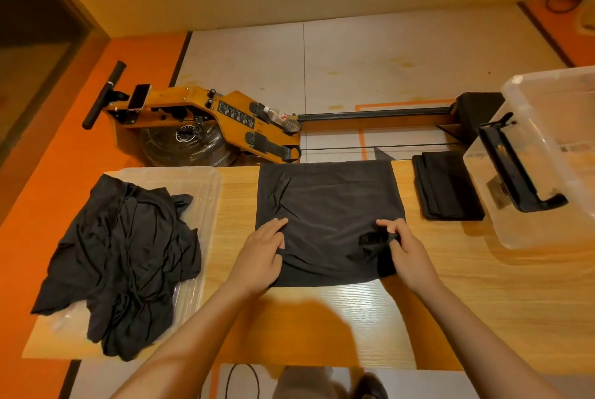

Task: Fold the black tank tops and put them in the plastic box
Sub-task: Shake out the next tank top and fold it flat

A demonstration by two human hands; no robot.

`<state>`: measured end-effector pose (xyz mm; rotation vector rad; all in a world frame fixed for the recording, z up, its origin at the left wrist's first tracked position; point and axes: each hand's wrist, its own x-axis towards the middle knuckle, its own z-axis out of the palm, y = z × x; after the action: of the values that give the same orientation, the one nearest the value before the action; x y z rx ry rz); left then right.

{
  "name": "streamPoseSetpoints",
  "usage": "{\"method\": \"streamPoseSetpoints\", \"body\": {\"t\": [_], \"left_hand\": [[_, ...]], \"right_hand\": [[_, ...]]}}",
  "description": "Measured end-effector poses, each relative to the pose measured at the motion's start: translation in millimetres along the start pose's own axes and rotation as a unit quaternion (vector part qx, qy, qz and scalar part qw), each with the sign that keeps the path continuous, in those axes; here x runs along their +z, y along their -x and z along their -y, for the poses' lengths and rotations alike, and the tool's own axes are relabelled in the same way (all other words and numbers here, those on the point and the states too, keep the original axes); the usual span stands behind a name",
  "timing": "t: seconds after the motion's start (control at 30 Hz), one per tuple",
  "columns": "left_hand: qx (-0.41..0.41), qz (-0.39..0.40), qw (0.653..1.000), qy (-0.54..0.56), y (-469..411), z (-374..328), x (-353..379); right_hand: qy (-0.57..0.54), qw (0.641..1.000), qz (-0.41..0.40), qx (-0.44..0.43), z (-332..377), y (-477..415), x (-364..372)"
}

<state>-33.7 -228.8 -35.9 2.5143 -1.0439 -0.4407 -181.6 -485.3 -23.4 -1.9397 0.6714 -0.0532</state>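
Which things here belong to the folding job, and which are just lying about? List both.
Job: spread tank top, held by left hand and right hand; folded tank top; unfolded pile on clear tray; plastic box.
Lying about: rowing machine, water bottle, phone, floor cable.

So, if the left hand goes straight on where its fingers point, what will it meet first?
Only the tank top it rests on: the left hand would slide over creased cloth toward the far edge of the table. Nothing else seems in that line.
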Motion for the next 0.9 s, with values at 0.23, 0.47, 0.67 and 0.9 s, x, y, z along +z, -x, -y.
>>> {"method": "streamPoseSetpoints", "body": {"t": [0.23,0.47,0.67,0.9], "left_hand": [[0.022,-0.035,0.996,-0.077,80.7,0.1,20.4],[0.007,-0.109,0.984,-0.144,129.3,-15.7,32.7],[-0.089,-0.086,0.976,-0.182,192.2,-7.7,52.5],[-0.136,-0.071,0.983,-0.098,196.8,-18.2,47.5]], "right_hand": [[-0.016,0.999,0.002,-0.038,-41.0,82.8,-4.1],[0.117,0.984,-0.036,-0.128,-79.9,130.3,-6.7],[0.263,0.951,-0.022,-0.160,-100.7,157.5,-9.6],[0.259,0.954,-0.030,-0.147,-73.3,166.4,11.0]]}}
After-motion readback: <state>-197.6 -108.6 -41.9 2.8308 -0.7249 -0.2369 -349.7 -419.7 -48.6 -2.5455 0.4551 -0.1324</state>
